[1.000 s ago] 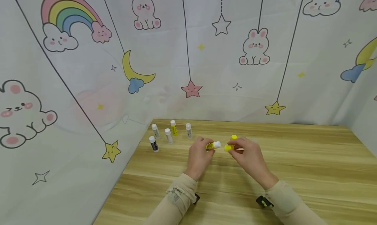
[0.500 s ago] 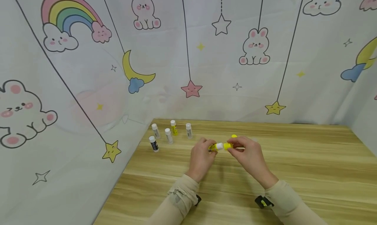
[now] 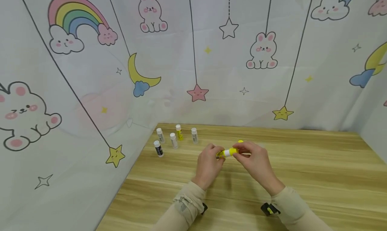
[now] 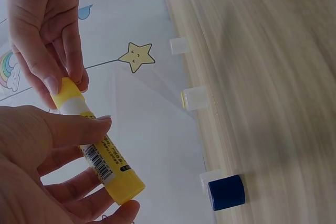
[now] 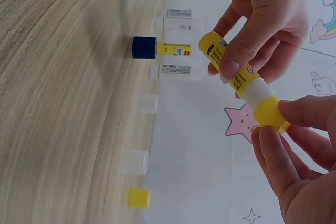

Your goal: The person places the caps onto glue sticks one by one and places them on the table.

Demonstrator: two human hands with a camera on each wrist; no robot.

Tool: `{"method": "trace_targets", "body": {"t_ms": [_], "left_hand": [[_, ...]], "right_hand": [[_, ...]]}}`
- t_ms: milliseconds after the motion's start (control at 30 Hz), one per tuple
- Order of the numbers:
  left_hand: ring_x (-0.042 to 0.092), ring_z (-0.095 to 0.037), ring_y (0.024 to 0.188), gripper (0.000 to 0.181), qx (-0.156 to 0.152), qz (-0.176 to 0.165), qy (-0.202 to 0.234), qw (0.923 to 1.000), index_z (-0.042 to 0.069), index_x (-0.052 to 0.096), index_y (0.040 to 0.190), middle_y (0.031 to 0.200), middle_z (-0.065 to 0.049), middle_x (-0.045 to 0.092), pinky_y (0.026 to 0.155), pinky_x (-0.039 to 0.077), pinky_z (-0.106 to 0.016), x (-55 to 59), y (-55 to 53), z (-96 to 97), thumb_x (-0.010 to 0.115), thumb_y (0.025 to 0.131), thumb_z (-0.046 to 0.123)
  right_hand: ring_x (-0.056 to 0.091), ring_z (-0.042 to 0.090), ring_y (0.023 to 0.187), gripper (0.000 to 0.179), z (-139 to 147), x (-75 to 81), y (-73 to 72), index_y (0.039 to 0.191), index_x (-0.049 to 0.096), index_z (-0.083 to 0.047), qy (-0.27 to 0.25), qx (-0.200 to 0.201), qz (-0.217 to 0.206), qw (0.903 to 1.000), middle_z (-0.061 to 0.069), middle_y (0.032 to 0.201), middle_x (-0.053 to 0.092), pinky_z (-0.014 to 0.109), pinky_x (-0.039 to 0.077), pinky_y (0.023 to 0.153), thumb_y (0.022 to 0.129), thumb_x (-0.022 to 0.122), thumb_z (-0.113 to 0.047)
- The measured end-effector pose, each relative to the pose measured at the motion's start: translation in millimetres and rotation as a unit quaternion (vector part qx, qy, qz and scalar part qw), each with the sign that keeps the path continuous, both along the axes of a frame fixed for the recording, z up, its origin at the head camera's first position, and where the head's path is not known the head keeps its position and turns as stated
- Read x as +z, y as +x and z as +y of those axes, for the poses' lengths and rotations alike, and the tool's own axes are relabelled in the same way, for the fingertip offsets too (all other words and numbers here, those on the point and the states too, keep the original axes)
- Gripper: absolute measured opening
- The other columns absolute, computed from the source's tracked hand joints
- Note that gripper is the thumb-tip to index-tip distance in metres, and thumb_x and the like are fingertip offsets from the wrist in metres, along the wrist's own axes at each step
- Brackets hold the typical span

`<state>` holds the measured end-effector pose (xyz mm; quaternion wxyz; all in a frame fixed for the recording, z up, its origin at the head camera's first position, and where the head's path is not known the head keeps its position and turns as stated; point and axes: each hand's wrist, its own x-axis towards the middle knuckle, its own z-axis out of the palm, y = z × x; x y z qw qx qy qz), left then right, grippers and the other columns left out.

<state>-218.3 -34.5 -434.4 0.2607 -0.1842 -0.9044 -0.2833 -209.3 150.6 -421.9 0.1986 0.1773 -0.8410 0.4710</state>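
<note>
My left hand (image 3: 208, 162) is gripping the yellow-labelled glue stick (image 4: 107, 156) round its barrel, thumb on one side and fingers opposite, while my right hand (image 3: 257, 157) is pinching the yellow cap (image 5: 269, 113) between thumb and fingers. I am judging the tube to be light, stiff plastic, slightly slippery and hardly fragile, so the barrel is offering the firmest hold and the cap is needing only fingertips. The stick is spanning the gap between my two hands, raised above the bench (image 3: 302, 174). The cap is meeting its white neck (image 4: 75, 107); how far on it is sitting, I cannot tell.
</note>
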Motion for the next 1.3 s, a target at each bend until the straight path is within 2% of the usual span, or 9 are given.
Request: {"method": "trace_targets", "body": {"t_ms": [367,600,967,1300], "left_hand": [[0.062,-0.012,0.078,0.027,0.004,-0.009,-0.007,0.9999,0.012,0.078,0.101,0.092,0.0,0.064,0.069,0.052,-0.026,-1.7,0.0,0.7,0.089,0.077,0.009],[0.061,-0.012,0.077,0.028,0.001,-0.005,-0.006,1.0,0.012,0.078,0.102,0.09,0.001,0.063,0.068,0.052,-0.025,-2.5,1.2,0.6,0.089,0.077,0.009],[0.063,-0.014,0.078,0.03,0.002,-0.008,-0.006,0.9999,0.012,0.078,0.103,0.09,-0.001,0.063,0.069,0.054,-0.028,1.0,3.0,1.2,0.09,0.076,0.009],[0.062,-0.013,0.079,0.029,-0.001,-0.002,-0.011,0.9999,0.012,0.077,0.103,0.091,0.0,0.064,0.071,0.053,-0.026,-1.7,3.0,0.9,0.089,0.077,0.009]], "right_hand": [[0.071,0.018,0.092,0.026,-0.2,0.4,1.9,0.112,0.074,-0.007,0.001,0.0,-0.006,1.0,0.003,0.109,0.07,0.025,0.058,0.074,0.086,0.081,-0.009],[0.07,0.017,0.093,0.026,0.7,-2.7,2.2,0.112,0.074,-0.013,-0.006,0.003,-0.012,0.9999,0.002,0.11,0.071,0.026,0.058,0.075,0.087,0.081,-0.011],[0.071,0.017,0.092,0.025,0.0,-4.1,0.9,0.112,0.074,-0.013,-0.007,0.0,-0.019,0.9998,0.002,0.11,0.071,0.027,0.058,0.075,0.087,0.081,-0.012],[0.07,0.017,0.092,0.026,-1.8,-6.8,0.0,0.112,0.074,-0.01,-0.014,0.009,-0.023,0.9996,0.001,0.108,0.07,0.028,0.059,0.075,0.087,0.081,-0.013]]}}
